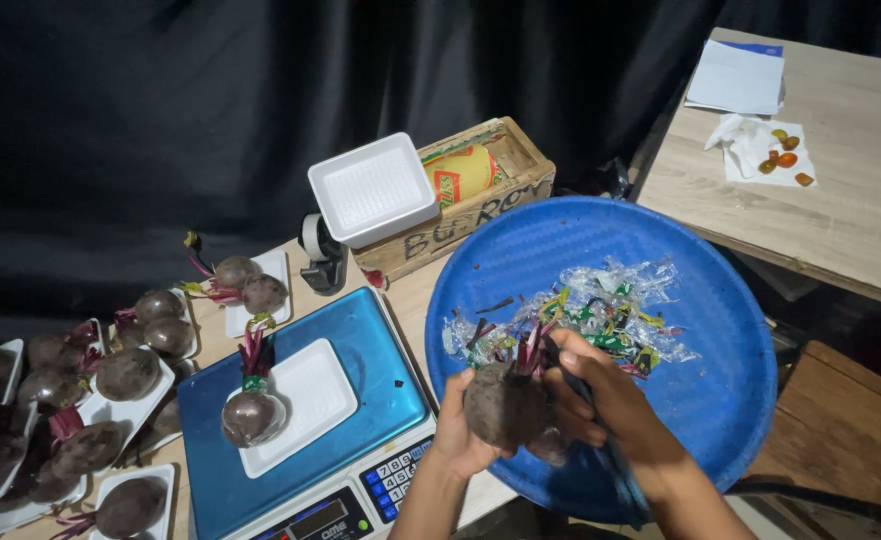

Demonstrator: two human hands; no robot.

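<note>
My left hand (pixel 457 432) cups a dark round beetroot (pixel 504 404) from below, over the near edge of a big blue basin (pixel 731 400). My right hand (pixel 606 400) grips a dark thin tool, seemingly a knife (pixel 616 460), near the beetroot's red stalks. Crumpled clear wrapping and green scraps (pixel 601 310) lie in the basin behind my hands. Another beetroot (pixel 253 415) rests on a white foam tray (pixel 311 395) on a blue weighing scale (pixel 361 350) at the left.
Several beetroots on white foam trays (pixel 81 420) crowd the left side. Behind the scale stand a tape dispenser (pixel 323 255), an upturned white tray (pixel 373 188) and a wooden crate (pixel 496 190). A wooden table (pixel 861 220) with papers and small orange bits is at the right.
</note>
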